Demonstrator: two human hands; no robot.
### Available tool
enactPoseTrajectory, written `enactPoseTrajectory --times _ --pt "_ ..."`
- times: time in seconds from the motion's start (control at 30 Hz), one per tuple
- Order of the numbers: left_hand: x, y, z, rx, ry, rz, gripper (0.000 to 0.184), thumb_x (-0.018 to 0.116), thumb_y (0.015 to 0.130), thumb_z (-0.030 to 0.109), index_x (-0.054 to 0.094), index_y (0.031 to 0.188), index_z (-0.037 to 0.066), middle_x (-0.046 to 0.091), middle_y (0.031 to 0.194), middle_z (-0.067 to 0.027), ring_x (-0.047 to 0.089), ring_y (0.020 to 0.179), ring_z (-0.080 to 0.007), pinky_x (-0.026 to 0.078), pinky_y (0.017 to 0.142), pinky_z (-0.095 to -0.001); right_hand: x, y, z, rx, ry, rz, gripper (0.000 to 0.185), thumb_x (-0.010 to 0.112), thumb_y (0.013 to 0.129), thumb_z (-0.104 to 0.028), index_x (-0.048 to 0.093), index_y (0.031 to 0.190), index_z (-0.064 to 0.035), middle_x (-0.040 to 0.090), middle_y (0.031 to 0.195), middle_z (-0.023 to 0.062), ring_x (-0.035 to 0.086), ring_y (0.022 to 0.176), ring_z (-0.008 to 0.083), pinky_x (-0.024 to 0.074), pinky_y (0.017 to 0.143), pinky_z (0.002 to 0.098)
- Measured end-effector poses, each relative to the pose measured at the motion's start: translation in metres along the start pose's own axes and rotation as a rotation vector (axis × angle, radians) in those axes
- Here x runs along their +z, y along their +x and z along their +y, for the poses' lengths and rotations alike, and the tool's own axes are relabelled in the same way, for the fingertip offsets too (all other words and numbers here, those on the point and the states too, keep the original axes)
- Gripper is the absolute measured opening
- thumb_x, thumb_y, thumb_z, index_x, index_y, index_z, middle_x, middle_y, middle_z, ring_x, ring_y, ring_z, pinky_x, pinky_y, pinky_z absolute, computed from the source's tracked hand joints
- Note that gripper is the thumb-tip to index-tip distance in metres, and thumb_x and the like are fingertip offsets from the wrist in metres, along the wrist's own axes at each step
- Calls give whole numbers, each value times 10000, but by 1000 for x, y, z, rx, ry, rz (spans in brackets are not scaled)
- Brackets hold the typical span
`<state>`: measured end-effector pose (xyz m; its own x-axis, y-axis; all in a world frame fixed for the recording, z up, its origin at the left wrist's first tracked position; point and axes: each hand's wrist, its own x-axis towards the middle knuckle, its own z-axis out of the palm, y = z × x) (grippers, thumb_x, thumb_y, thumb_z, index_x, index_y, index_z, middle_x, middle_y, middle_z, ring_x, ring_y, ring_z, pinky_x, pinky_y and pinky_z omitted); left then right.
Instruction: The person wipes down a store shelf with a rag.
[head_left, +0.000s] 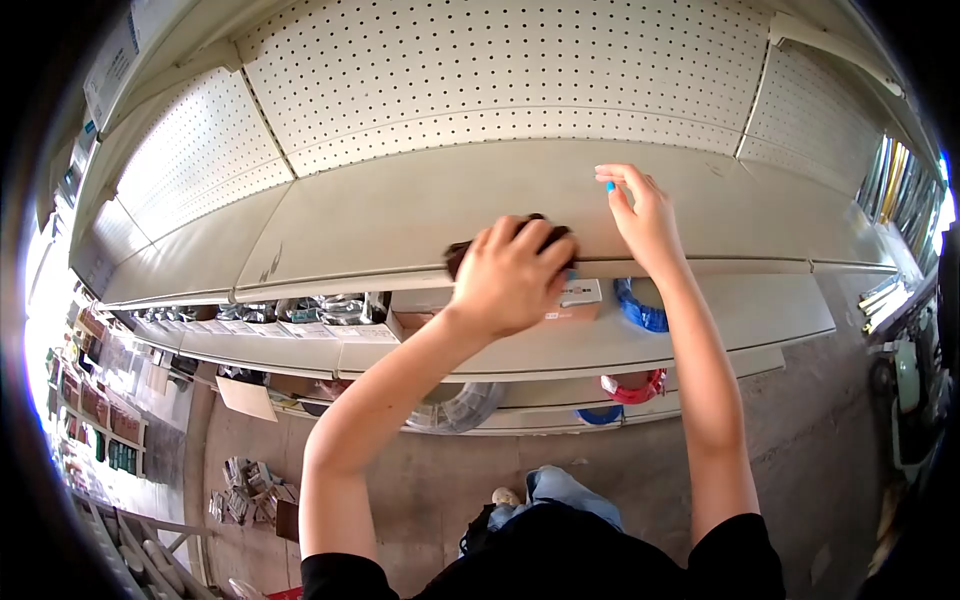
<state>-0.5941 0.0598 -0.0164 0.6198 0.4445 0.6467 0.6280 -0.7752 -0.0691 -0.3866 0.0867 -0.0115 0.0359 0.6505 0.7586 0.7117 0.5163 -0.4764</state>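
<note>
My left hand (508, 272) is closed over a bunched dark cloth (458, 260) at the front edge of the upper shelf (400, 215). Parts of the cloth stick out on both sides of the fingers; the palm side is hidden. To the right, my right hand (645, 215) is over the same shelf, empty, with its fingers stretched out to the left and the thumb apart. A blue nail shows on that thumb. Whether this hand touches the shelf I cannot tell.
Perforated back panels (500, 80) rise behind the shelf. Below are boxes of plastic-wrapped items (345, 310), a blue coil (640, 310), a red coil (635, 388) and a grey coil (460, 408). A pile of items (255, 490) lies on the floor at left.
</note>
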Motion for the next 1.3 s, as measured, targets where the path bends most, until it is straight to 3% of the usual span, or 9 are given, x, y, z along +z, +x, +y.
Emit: enactPoseTrajectory --times 0.23,0.3,0.47,0.6,0.8,0.9,1.0,1.2,1.3 --pt "21 46 8 10 -558 -192 526 604 795 138 375 1261 53 477 1266 -159 436 1193 -353 386 986 -448 -11 2 -7 274 304 -87 271 492 894 -29 533 1162 -49 661 1040 101 625 865 223 487 738 351" --pt "11 40 -7 -62 -930 -144 562 601 786 82 336 1282 59 431 1329 -182 387 1263 -353 348 1028 -440 -13 3 -10 119 269 -145 328 517 898 -72 505 1226 -63 636 1113 103 614 948 245 479 825 339" --pt "-47 -3 -67 -249 -458 16 396 565 795 -1 509 1186 37 482 1316 -116 433 1249 -309 334 1043 -410 -16 3 -26 -385 7 -580 490 665 804 -159 533 1275 -147 565 1250 99 535 1130 291 409 996 397" --pt "-58 -35 -98 -316 -276 -41 401 614 800 87 527 1191 68 505 1284 -113 437 1237 -319 344 1034 -426 -14 5 -34 -404 -1 -634 444 745 719 -213 648 1152 -191 565 1221 76 525 1106 298 430 962 414" --pt "-38 -26 -103 -99 -14 -277 727 721 733 369 401 1345 139 397 1390 -72 306 1335 -289 213 1124 -493 14 6 -49 -292 -26 -642 278 680 785 -243 687 1059 -194 581 1073 44 534 1002 262 424 929 404" --pt "-33 -18 -97 -47 -15 -326 700 696 761 413 408 1337 140 388 1393 -82 293 1343 -301 213 1119 -507 26 10 -44 -222 -81 -571 219 663 798 -214 695 1012 -175 598 1015 40 542 991 261 434 903 392" --pt "-28 -22 -100 -101 13 -290 673 688 777 415 415 1325 134 395 1383 -92 296 1342 -315 218 1115 -513 35 28 -13 -149 -238 -423 166 647 806 -191 697 958 -147 619 967 38 554 977 267 439 887 395" --pt "-26 -26 -110 1 -31 -207 616 597 839 491 460 1280 83 432 1336 -137 317 1327 -328 250 1087 -542 42 59 36 58 -497 -507 246 595 869 -263 628 1060 -112 573 1068 76 510 1063 304 425 915 432" --pt "-37 -22 -116 42 -28 -283 682 706 768 377 414 1327 119 397 1381 -119 309 1333 -334 240 1112 -496 42 56 27 9 -512 -510 300 619 849 -304 634 1052 -84 571 1065 103 508 1075 307 422 929 420"
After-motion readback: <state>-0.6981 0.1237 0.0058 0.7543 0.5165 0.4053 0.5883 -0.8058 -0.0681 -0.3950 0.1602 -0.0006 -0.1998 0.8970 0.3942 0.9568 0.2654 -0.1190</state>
